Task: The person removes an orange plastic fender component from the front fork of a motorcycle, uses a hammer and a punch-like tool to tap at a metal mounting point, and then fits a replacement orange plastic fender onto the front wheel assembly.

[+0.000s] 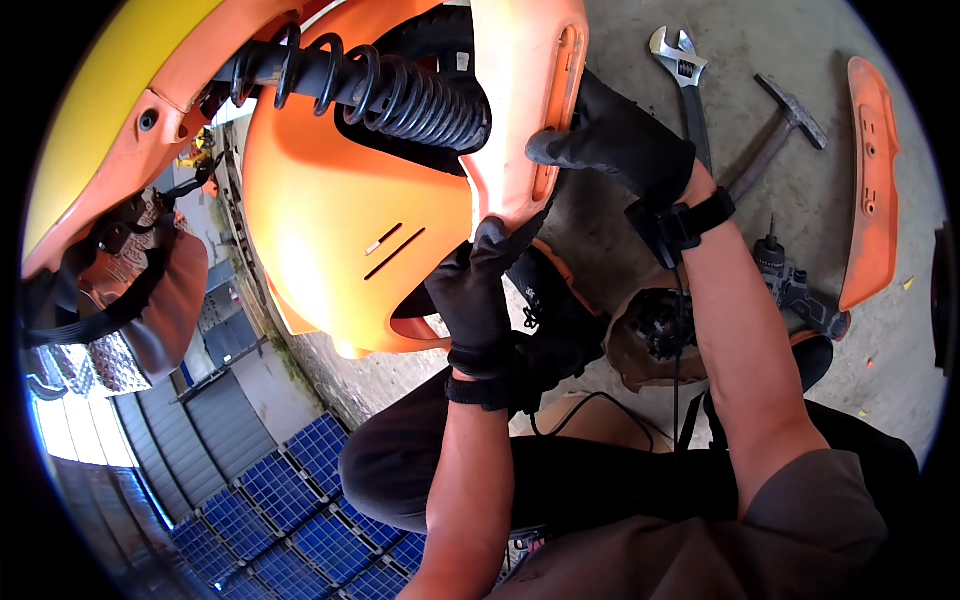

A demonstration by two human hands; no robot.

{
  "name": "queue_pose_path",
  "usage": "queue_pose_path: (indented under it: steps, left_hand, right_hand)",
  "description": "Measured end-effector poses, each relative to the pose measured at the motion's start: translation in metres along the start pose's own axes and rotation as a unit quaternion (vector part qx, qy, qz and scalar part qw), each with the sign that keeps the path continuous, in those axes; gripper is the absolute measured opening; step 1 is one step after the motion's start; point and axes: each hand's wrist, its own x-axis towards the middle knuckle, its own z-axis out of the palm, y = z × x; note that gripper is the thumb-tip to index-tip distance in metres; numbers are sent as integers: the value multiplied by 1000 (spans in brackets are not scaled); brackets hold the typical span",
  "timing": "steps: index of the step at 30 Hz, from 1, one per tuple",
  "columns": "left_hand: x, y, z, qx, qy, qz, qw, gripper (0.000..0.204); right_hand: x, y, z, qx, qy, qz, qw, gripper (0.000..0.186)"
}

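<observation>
An orange plastic scooter body panel [520, 90] stands in front of me beside a black coil spring shock absorber [390, 90]. My left hand [475, 300], in a black glove, grips the lower edge of this panel from below. My right hand [610, 140], also in a black glove, presses on the panel's right edge near a long slot. Behind the panel sits the orange rear fender [340, 210] with two thin slits.
On the concrete floor to the right lie an adjustable wrench [682, 70], a hammer [785, 125], a black power drill [795, 290] and a loose orange trim strip [872, 180]. Blue crates [290, 500] and a yellow body part [110, 90] appear at left.
</observation>
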Motion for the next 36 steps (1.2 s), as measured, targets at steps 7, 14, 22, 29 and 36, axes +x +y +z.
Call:
queue_pose_path:
  steps: [7, 14, 22, 29, 36]
  left_hand:
    - [-1, 9, 11, -9, 23, 8, 1000, 12]
    - [0, 7, 11, -44, -2, 7, 999, 18]
    - [2, 0, 7, 75, 38, 15, 996, 23]
    - [-2, 6, 20, 77, 55, -2, 995, 32]
    - [10, -6, -13, 439, -44, 176, 880, 14]
  right_hand:
    - [1, 4, -3, -30, -5, -1, 1000, 69]
    - [3, 4, 0, -16, 1, -21, 1000, 70]
    - [-1, -11, -8, -6, -18, -25, 1000, 63]
    - [5, 6, -46, 19, 3, -29, 999, 70]
    - [6, 8, -29, 22, 4, -25, 999, 60]
